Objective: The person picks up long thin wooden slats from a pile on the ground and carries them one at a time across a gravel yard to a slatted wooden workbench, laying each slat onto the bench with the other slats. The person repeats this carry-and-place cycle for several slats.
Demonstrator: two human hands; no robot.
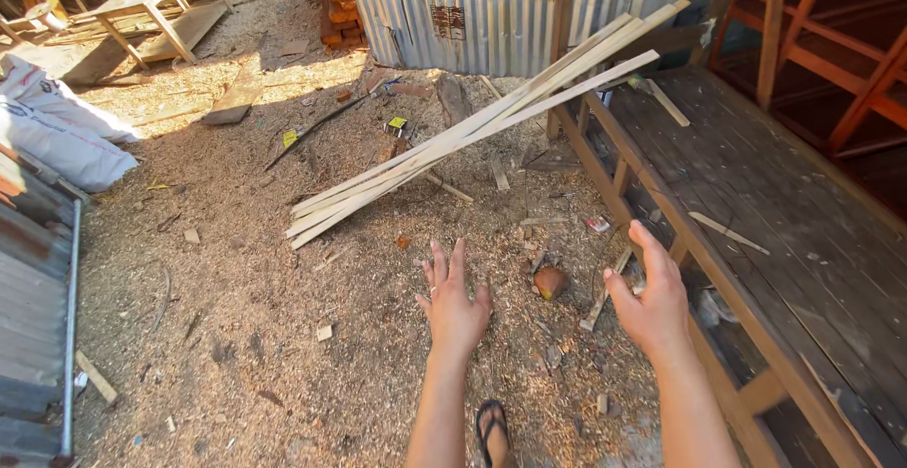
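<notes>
Both hands reach out empty over the sawdust floor (246, 336), the left hand (455, 303) spread flat with fingers splayed, the right hand (652, 303) open by the bench (784, 204) edge. They are nearest the slats (472, 133), which lean from the floor up onto the bench, well ahead of the fingertips; I judge this a reach, and closing that gap comes first. White sacks (57, 133) lie far left, and small yellow packets (396, 125) sit beyond the slats.

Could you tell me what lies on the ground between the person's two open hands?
In the head view, a small brown rounded lump lies on sawdust-strewn ground between the left hand and right hand, among wood scraps.
</notes>
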